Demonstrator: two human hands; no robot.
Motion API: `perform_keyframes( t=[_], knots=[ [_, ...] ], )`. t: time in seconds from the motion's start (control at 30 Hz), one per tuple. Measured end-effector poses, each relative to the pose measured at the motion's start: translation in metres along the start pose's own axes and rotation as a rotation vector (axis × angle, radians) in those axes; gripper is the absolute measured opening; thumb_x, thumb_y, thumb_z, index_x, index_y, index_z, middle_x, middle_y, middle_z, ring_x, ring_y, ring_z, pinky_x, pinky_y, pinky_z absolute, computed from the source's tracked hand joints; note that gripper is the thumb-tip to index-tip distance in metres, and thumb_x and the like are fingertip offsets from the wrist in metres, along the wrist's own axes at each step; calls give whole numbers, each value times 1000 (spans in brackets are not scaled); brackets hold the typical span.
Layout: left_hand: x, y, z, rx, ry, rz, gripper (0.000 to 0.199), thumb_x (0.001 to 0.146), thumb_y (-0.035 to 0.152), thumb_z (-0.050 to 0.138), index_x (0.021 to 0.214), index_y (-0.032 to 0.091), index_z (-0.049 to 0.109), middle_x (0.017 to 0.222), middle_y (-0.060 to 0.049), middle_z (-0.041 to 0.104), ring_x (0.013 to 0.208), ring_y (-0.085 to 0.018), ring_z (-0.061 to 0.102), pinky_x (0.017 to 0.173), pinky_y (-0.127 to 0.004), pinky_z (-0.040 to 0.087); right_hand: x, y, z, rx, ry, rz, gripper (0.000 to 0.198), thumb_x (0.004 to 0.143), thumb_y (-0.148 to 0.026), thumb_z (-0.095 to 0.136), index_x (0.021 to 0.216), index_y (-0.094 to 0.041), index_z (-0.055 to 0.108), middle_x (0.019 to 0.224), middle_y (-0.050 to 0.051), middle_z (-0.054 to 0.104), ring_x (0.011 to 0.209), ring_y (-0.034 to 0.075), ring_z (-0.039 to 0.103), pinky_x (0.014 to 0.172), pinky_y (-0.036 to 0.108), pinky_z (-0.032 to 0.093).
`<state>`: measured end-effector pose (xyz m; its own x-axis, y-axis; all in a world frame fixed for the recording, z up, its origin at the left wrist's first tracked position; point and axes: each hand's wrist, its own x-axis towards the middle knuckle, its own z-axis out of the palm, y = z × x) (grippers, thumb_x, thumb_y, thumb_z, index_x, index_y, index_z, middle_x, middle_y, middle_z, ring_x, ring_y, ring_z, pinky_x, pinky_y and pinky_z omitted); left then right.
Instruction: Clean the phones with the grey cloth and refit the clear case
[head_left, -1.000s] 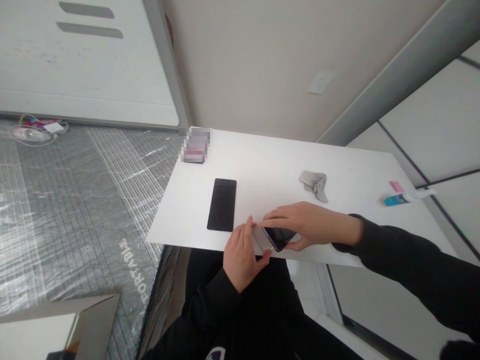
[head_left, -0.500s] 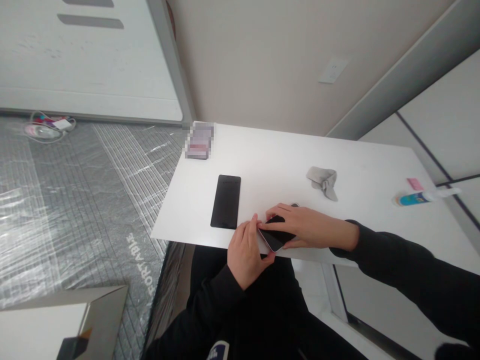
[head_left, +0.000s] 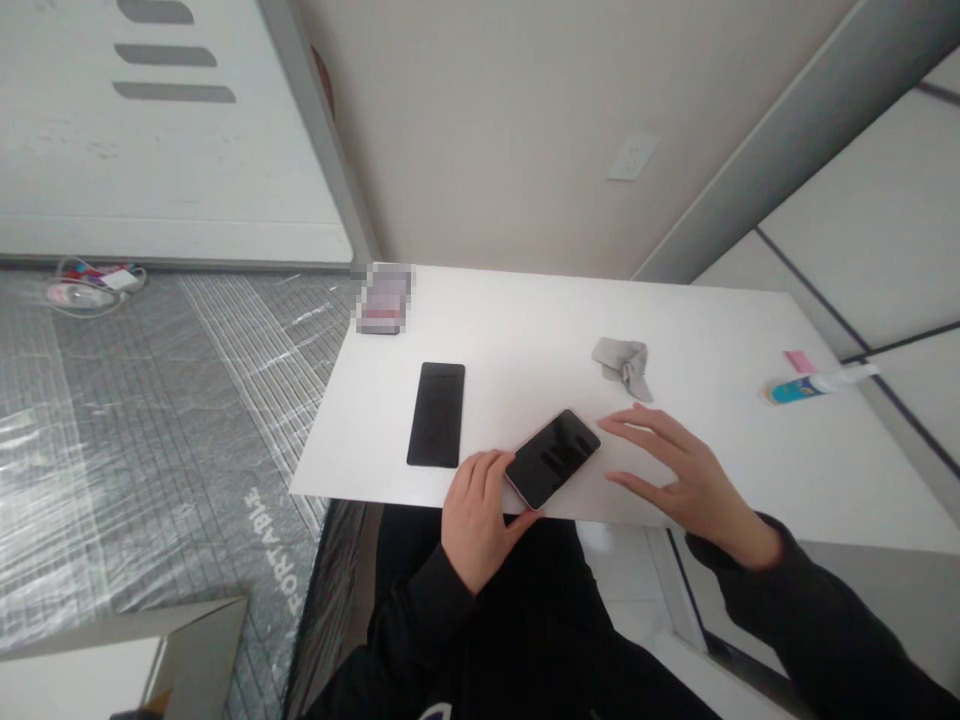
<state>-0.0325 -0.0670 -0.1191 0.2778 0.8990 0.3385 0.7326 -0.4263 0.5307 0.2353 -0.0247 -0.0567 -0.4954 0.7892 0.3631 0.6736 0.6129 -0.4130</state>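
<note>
A smartphone (head_left: 555,460) with a dark screen and a light pinkish edge lies slanted near the front edge of the white table (head_left: 517,330). My left hand (head_left: 480,505) grips its lower left corner, fingers on the far side and thumb on the near side. My right hand (head_left: 671,465) hovers just to the right of the phone, fingers and thumb apart, holding nothing. Left of my left hand lies a black flat slab like a larger phone or small tablet (head_left: 436,415). Beyond the smartphone rests a crumpled grey cloth (head_left: 624,365).
A blurred-out box-like item (head_left: 385,300) sits at the table's far left corner. On the right lie a bottle with a blue label (head_left: 795,390) and a small pink item (head_left: 800,361). Behind the table is a wall with an outlet (head_left: 632,158). A box (head_left: 127,650) stands at lower left.
My right hand has let go of the smartphone and moved right, fingers spread, uncovering the screen. My left hand stays at the phone's corner. The whole view has shifted slightly.
</note>
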Motion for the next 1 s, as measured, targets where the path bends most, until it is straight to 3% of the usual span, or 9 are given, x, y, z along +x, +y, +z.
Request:
perform_keyframes(
  t=[0.1, 0.2, 0.4, 0.5, 0.6, 0.7, 0.83, 0.93, 1.0],
  knots=[
    [-3, 3, -5, 8, -27, 23, 75, 74, 50, 89, 129, 14, 54, 121, -15, 68, 115, -35, 64, 101, -51, 54, -41, -18, 11, -17, 137, 274, 28, 101, -36, 62, 126, -23, 65, 117, 12, 68, 108, 27, 68, 94, 43, 58],
    [-7, 7, -13, 14, -78, 22, 65, 81, 42, 84, 132, 16, 54, 119, -12, 70, 113, -33, 63, 99, -49, 54, -72, -46, 37, 20, 137, 477, 32, 98, -46, 64, 118, -22, 68, 111, 11, 71, 97, 28, 70, 85, 44, 60],
    [-7, 13, -24, 71, -160, -23, 57, 89, 36, 77, 139, 19, 58, 110, -10, 68, 105, -30, 63, 90, -47, 56, -87, -92, 61, 246, 20, 864, 43, 93, -54, 61, 120, -21, 70, 86, 5, 73, 67, 23, 65, 65, 40, 56],
    [-12, 19, -25, 65, -200, -31, 46, 92, 36, 73, 135, 21, 62, 110, -10, 68, 102, -29, 64, 87, -46, 57, -86, -98, 59, 501, -65, 1043, 41, 91, -58, 59, 104, -21, 72, 87, 7, 76, 71, 24, 70, 66, 39, 55],
    [-22, 26, -28, -48, -261, -88, 40, 95, 36, 69, 133, 23, 63, 108, -9, 69, 100, -28, 66, 89, -45, 57, -88, -95, 62, 852, -100, 1110, 47, 91, -62, 55, 108, -20, 71, 96, 10, 79, 80, 26, 74, 74, 40, 58],
    [-31, 29, -33, -240, -389, -267, 29, 95, 36, 66, 122, 23, 69, 93, -5, 69, 80, -22, 66, 78, -36, 56, -93, -91, 68, 1080, -85, 1105, 54, 90, -66, 58, 113, -19, 70, 98, 11, 79, 84, 26, 74, 79, 41, 58],
    [-31, 26, -33, -475, -608, -490, 21, 94, 37, 63, 102, 21, 72, 74, -1, 65, 60, -16, 60, 61, -27, 51, -99, -85, 76, 1200, -74, 1104, 56, 86, -70, 65, 107, -19, 71, 92, 10, 78, 83, 25, 74, 79, 40, 57],
    [-27, 22, -23, -614, -724, -479, 25, 96, 39, 54, 103, 19, 68, 73, 0, 69, 56, -15, 63, 54, -24, 49, -100, -82, 78, 1235, -86, 1102, 59, 82, -73, 68, 104, -19, 72, 90, 10, 78, 82, 25, 74, 78, 40, 56],
    [-25, 19, -16, -664, -746, -470, 27, 97, 41, 49, 92, 19, 64, 70, 0, 67, 54, -14, 62, 53, -24, 47, -99, -81, 78, 1254, -90, 1096, 60, 81, -74, 70, 103, -19, 73, 90, 10, 78, 81, 24, 74, 77, 39, 56]
  ],
)
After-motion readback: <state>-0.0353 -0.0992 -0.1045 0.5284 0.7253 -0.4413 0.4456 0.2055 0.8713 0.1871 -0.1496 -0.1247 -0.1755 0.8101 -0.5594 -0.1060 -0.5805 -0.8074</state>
